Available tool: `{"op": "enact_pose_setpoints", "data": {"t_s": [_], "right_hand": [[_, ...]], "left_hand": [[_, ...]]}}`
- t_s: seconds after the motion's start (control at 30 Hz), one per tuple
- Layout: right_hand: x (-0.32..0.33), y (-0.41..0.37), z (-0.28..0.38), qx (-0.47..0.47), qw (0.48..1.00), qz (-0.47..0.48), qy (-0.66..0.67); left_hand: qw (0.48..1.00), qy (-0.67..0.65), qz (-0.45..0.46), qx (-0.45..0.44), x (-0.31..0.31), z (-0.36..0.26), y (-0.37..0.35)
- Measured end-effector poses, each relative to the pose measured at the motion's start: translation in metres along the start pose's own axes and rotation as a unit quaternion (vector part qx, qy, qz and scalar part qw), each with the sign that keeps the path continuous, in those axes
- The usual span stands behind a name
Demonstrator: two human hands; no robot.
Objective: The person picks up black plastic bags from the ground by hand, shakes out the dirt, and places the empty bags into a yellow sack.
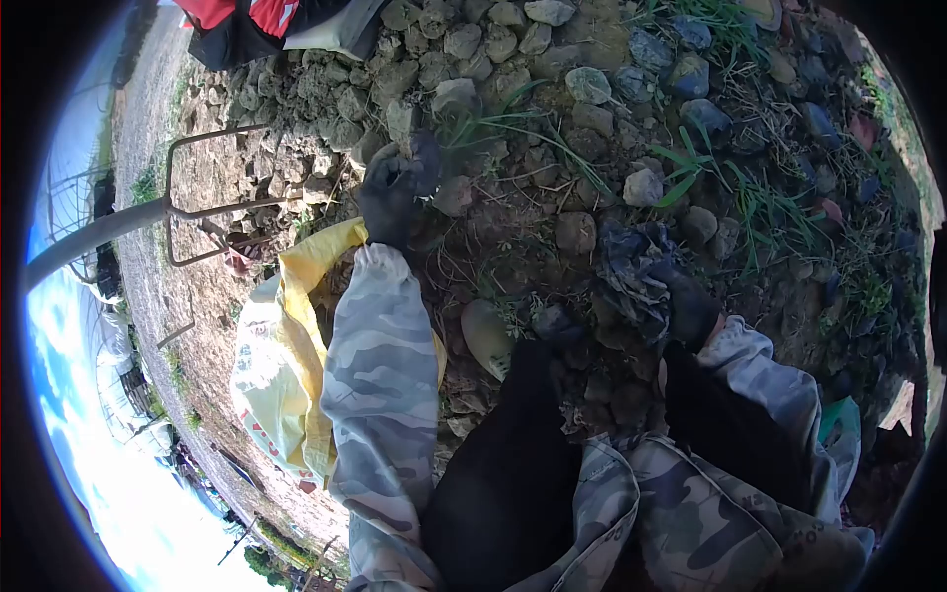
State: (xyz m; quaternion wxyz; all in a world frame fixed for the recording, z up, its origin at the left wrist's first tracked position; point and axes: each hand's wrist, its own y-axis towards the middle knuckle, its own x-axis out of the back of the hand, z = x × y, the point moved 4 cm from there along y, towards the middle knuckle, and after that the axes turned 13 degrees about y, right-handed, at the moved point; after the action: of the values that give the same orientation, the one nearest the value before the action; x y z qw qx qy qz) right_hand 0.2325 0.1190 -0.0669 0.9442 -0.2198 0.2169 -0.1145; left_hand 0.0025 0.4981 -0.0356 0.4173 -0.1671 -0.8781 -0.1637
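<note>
My left hand (388,197), in a dark glove, reaches over the stony soil at the upper middle. Its fingers are curled together beside a grey stone (456,99); whatever they hold, if anything, I cannot make out. At the right, my gloved right hand (693,308) grips a crumpled dark sheet (636,266), plastic or cloth, close to the ground. A yellow and white sack (281,340) lies along my left sleeve. Between my hands, near my boot, sits a smooth pale rounded stone (487,337).
A metal fork-like tool (170,202) with bent tines extends in from the left. Loose stones (390,84) are heaped at the top, beneath a red and black bag (247,30). Grass tufts (779,217) and more stones cover the right side. My legs (503,474) fill the bottom.
</note>
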Motion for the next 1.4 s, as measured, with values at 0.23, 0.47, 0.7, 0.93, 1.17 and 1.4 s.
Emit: {"op": "enact_pose_setpoints", "data": {"t_s": [0.23, 0.47, 0.7, 0.93, 1.17, 1.4], "right_hand": [[-0.017, -0.006, 0.028, 0.009, 0.997, 0.019, -0.078], [-0.004, 0.0, 0.011, -0.037, 0.996, 0.029, 0.075], [0.005, 0.003, -0.014, 0.003, 0.998, 0.048, 0.028], [0.011, 0.018, -0.023, -0.048, 0.997, 0.036, 0.042], [-0.056, 0.014, 0.047, -0.168, 0.825, 0.032, 0.539], [-0.028, 0.014, 0.026, -0.092, 0.978, 0.021, 0.189]], "left_hand": [[0.994, 0.07, 0.062, 0.059, -0.023, -0.041, -0.038], [0.978, 0.161, 0.125, 0.033, -0.019, -0.036, 0.005], [0.959, -0.225, -0.017, 0.173, 0.012, -0.032, -0.004], [0.955, 0.01, -0.128, -0.266, 0.015, -0.163, -0.067], [0.937, -0.084, 0.167, -0.296, -0.059, -0.212, -0.17], [0.932, -0.006, 0.043, -0.361, -0.041, -0.156, -0.127]]}}
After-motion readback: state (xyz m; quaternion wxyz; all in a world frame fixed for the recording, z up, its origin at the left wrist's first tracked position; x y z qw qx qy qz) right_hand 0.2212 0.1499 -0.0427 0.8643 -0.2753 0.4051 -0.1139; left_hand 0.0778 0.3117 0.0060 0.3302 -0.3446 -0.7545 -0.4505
